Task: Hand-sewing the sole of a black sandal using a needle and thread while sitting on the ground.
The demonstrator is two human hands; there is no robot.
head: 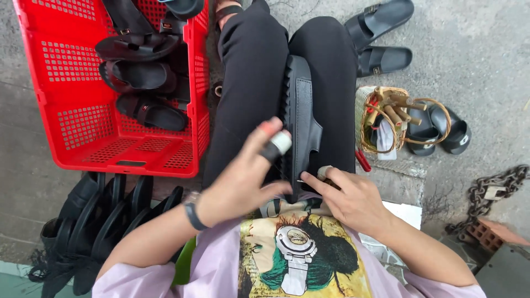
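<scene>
— Head view: where does the black sandal (301,118) lie?

— On its edge along the lap, between the 2 thighs, sole ridges facing the left hand (243,176).

— And the hands?

— Left hand grips the sandal's near end, its taped fingers (279,140) raised over the strap. Right hand (350,198) pinches a thin needle-like tool (305,181) against the sandal's edge.

— Around them?

— Red basket (83,110) of sandals beside the left knee; woven basket (381,118) of tools on the right.
</scene>
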